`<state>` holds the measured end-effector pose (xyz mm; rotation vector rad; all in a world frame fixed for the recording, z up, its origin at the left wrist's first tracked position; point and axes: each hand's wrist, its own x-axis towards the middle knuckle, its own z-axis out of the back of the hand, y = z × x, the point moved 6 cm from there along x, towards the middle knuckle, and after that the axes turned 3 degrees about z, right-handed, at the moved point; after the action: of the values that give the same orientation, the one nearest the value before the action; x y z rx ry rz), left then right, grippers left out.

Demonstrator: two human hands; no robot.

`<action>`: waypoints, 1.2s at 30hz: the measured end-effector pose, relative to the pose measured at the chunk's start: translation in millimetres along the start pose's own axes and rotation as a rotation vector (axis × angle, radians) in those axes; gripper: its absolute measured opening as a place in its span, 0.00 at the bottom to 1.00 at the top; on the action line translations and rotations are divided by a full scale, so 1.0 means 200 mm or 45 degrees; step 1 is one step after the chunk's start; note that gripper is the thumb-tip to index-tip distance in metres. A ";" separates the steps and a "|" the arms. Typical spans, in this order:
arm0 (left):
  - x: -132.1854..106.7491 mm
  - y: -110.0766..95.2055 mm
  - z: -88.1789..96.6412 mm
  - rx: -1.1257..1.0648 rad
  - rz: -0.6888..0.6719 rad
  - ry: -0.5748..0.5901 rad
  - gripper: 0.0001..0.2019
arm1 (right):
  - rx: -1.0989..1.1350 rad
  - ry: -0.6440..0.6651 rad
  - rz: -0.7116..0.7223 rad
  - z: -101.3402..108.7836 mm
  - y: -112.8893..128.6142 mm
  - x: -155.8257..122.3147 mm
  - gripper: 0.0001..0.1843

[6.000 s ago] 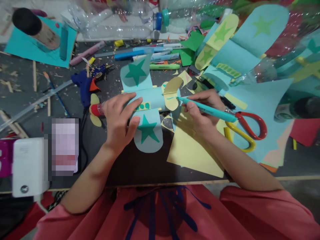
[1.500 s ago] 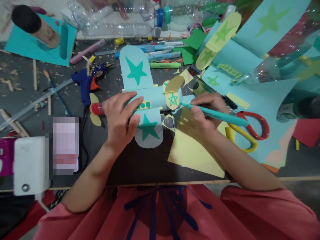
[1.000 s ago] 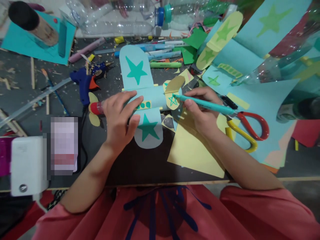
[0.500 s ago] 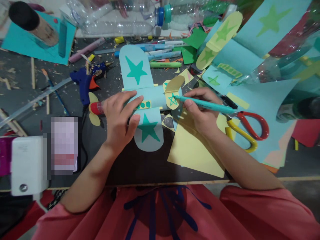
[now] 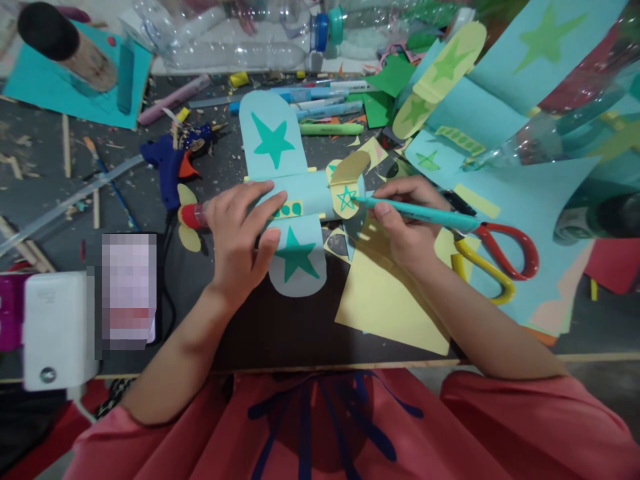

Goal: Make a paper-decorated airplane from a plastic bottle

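Observation:
A toy airplane (image 5: 315, 188) of light blue paper lies across the table, its wings marked with green stars. My left hand (image 5: 243, 227) grips its body near the nose, fingers over the top and thumb by the lower wing. A red bottle cap (image 5: 189, 217) with a yellow propeller (image 5: 190, 239) shows left of that hand. In my right hand (image 5: 407, 217) is a teal marker (image 5: 420, 212), held in a pinch. Its tip is at the right side of a small outlined star (image 5: 346, 198) on the yellow tail piece (image 5: 345, 212).
Red and yellow scissors (image 5: 510, 250) lie right of my right hand, near yellow paper (image 5: 395, 300). A blue glue gun (image 5: 173, 160), a phone (image 5: 129, 287) and a white power bank (image 5: 55, 330) are at left. Several markers (image 5: 325, 107) and plastic bottles (image 5: 250, 33) lie behind.
The marker tip has shifted slightly right across the small star, and my right hand moved with it. The plane's lower wing has tilted a little. My left hand stays in place.

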<state>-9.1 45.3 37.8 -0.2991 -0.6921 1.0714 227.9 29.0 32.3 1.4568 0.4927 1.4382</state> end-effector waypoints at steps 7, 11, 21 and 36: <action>0.00 -0.01 0.01 0.019 -0.077 -0.054 0.24 | 0.078 -0.004 0.003 0.00 0.01 0.00 0.09; -0.01 -0.04 0.03 0.033 -0.165 -0.118 0.21 | 0.016 -0.015 -0.027 0.00 0.00 -0.01 0.10; 0.00 -0.02 0.01 0.013 -0.068 -0.043 0.25 | 0.028 0.025 -0.053 -0.01 0.01 -0.01 0.12; 0.00 -0.05 0.03 0.048 -0.199 -0.121 0.22 | 0.044 -0.015 -0.025 0.00 0.02 0.00 0.06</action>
<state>-5.9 39.9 46.7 -0.1598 -0.7667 0.9531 227.1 26.1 35.5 1.4829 0.5251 1.4112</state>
